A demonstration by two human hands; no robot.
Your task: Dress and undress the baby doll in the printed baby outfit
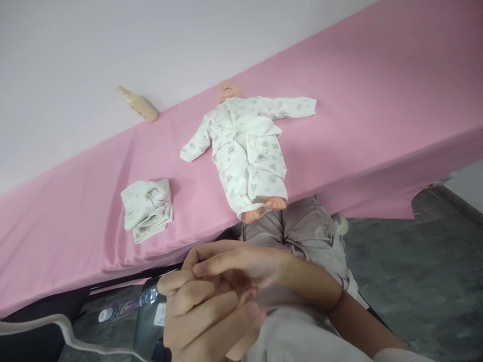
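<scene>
Both hands are together above my lap, below the doll's feet. My left hand is closed, its fingers curled towards the palm. Against it rests my right hand, fingers bent and thumb touching the left fingers. No object shows between them, though part of the palms is hidden. Beyond them a baby doll lies on its back, dressed in a white printed wrap top and matching trousers. Its left sleeve is stretched out sideways, and both feet stick out of the trouser legs at the table edge.
A pink sheet covers the long table. Folded white printed cloth lies left of the doll. A beige pump bottle lies by the wall. Below the table are a clear plastic bottle and a pale cable.
</scene>
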